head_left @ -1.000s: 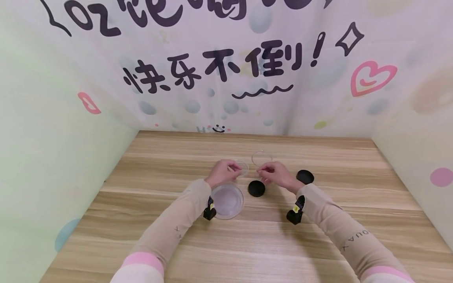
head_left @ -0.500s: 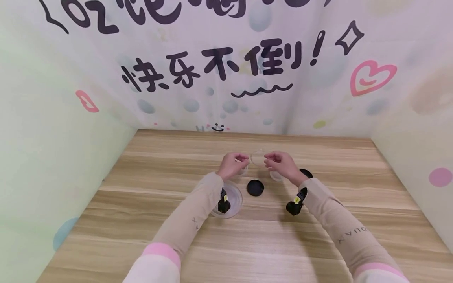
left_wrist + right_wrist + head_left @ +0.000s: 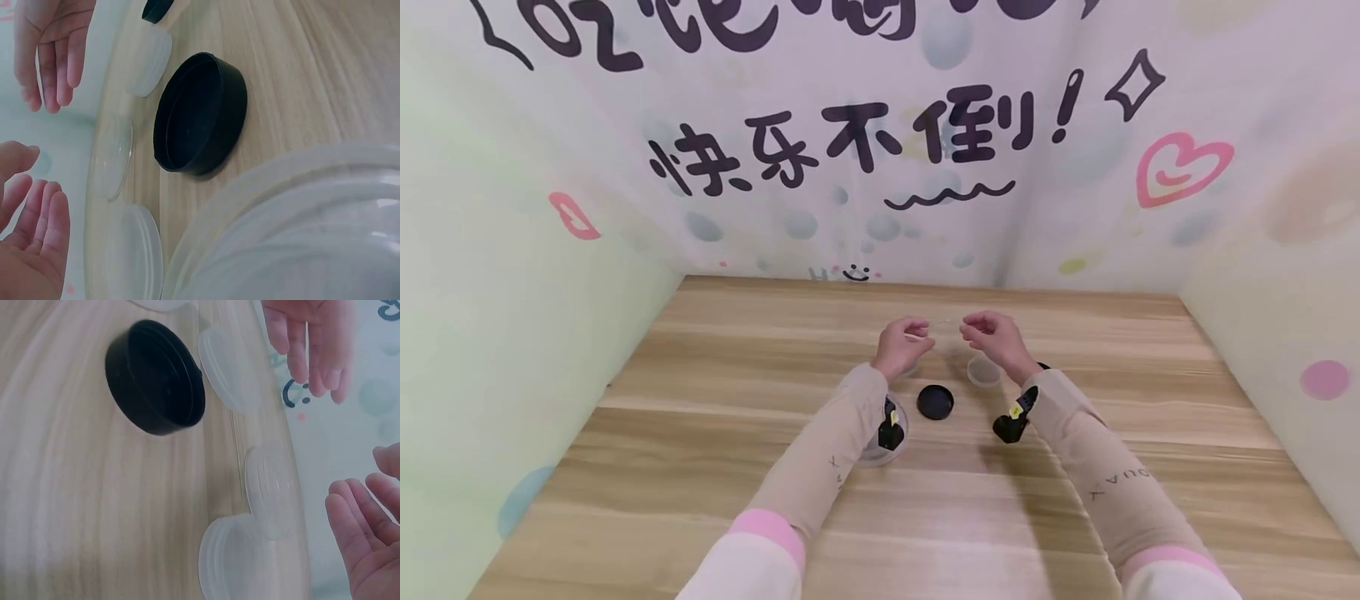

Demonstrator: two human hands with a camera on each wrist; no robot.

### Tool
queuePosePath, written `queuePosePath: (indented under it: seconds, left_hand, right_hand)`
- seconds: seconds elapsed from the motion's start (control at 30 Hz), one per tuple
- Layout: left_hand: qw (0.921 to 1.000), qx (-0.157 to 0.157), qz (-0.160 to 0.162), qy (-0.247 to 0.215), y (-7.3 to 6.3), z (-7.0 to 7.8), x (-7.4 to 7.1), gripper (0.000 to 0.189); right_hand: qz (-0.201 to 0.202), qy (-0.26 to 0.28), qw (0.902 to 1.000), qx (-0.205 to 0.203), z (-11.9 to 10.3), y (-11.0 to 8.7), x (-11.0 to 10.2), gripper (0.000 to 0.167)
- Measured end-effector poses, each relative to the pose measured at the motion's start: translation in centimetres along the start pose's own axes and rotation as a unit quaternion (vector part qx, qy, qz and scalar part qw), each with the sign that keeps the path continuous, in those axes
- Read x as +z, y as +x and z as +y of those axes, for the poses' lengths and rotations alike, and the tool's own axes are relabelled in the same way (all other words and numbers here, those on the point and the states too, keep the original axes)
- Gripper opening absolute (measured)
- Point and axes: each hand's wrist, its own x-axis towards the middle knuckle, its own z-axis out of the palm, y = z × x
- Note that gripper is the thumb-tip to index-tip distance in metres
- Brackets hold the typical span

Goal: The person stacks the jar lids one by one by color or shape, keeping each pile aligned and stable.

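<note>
My left hand (image 3: 904,346) and right hand (image 3: 996,337) are raised over the far part of the table, facing each other with a gap between. In the left wrist view, the left hand's fingers (image 3: 53,219) are relaxed and hold nothing. The right hand (image 3: 372,544) is likewise loose and bare in the right wrist view. Beneath the hands lie a translucent round lid (image 3: 228,372) on the left, another translucent round lid (image 3: 984,372) on the right, and a thin clear disc (image 3: 115,156) between and behind them. Closer in, a black round cap (image 3: 936,402) lies hollow side up.
A large round clear container (image 3: 300,231) stands under my left wrist, partly hidden by the sleeve in the head view. Another black cap (image 3: 1043,365) shows mostly hidden behind the right wrist. A printed curtain (image 3: 850,217) hangs at the table's back edge.
Both hands have lifted off the translucent lids and moved toward the back, their fingers loosening. The left hand has also shifted right. The right translucent lid now shows uncovered on the table.
</note>
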Motion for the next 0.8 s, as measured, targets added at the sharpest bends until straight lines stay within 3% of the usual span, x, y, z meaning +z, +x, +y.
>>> queuePosePath:
  seconds: [0.27,0.5,0.8]
  left_hand:
    - [0.9987,-0.042,-0.015,-0.026,0.0,0.0,1.1,0.045]
    - [0.9986,-0.036,-0.022,-0.031,0.8,-0.1,1.7,0.050]
    - [0.9974,-0.060,-0.035,-0.019,1.3,-0.3,1.8,0.052]
  right_hand:
    - [0.002,-0.020,0.9997,0.014,1.4,0.4,-0.3,0.042]
    - [0.011,-0.046,0.9987,0.020,2.4,1.2,-0.5,0.045]
    - [0.006,-0.076,0.9963,0.039,2.3,1.8,0.2,0.045]
